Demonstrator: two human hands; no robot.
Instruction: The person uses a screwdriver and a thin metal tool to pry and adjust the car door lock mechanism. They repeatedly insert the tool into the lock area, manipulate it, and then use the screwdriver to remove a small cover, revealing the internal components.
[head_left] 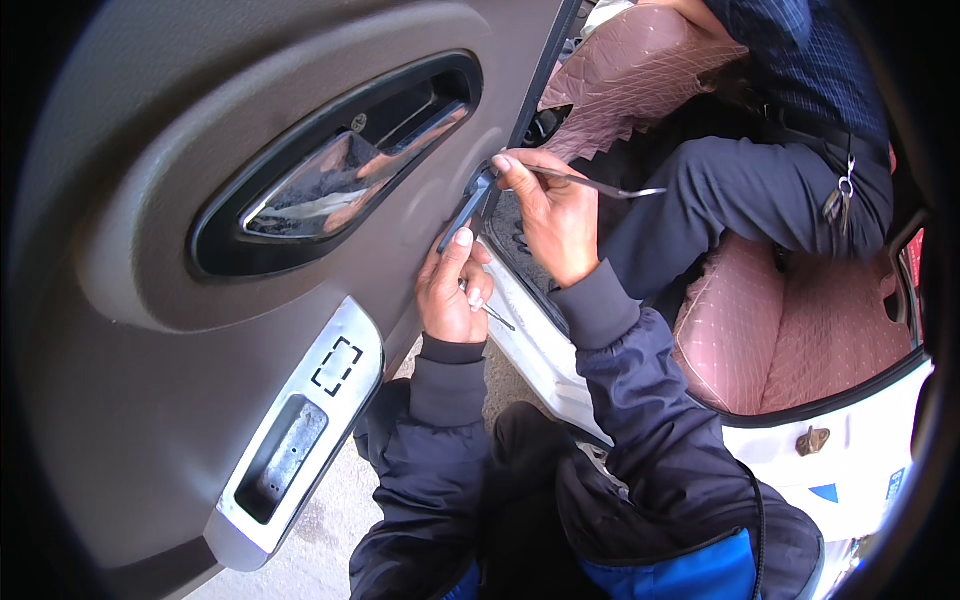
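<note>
My left hand (455, 290) is closed, its thumb and fingers pinching a dark elongated piece (465, 212) that looks like a window crank handle. A thin metal rod (498, 318) pokes out from between the lower fingers of that hand. My right hand (552, 215) touches the crank's upper end with thumb and fingertips. It also grips a slim metal pry tool (600, 187), whose bright flattened tip points right, away from the crank. Both hands are close to the brown door panel (420, 130); whether the crank is fixed to it is hidden.
An inner door handle (330, 185) in a black surround and a silver armrest plate (270, 500) with a cut-out are on the panel. A person (790, 180) in dark clothes sits right of my hands on pink quilted seats (770, 340). The white door sill (535, 345) runs below.
</note>
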